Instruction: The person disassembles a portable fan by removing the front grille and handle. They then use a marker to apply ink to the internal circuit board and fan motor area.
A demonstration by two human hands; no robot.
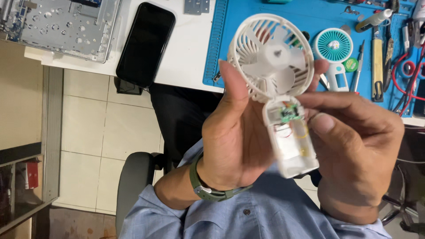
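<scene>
Here the white bench (186, 53) runs across the top of the view, with a blue work mat (310, 17) covering its right part. At the bench's left end lies a grey metal chassis panel (66, 26) dotted with holes, and beside it a black phone (146, 44) rests face up. Below the bench edge, both hands are raised over the person's lap and clamped on a white handheld fan (276, 84). The left hand (234, 141), with a green watch (208, 188) on its wrist, wraps the fan from the left, thumb along the round grille. The right hand (354, 150) grips the open handle from the right, where a small green circuit board (287, 114) and thin wires show inside. On the mat beyond lie a second small fan with a teal face (333, 46), and hand tools (377, 57) further right.
</scene>
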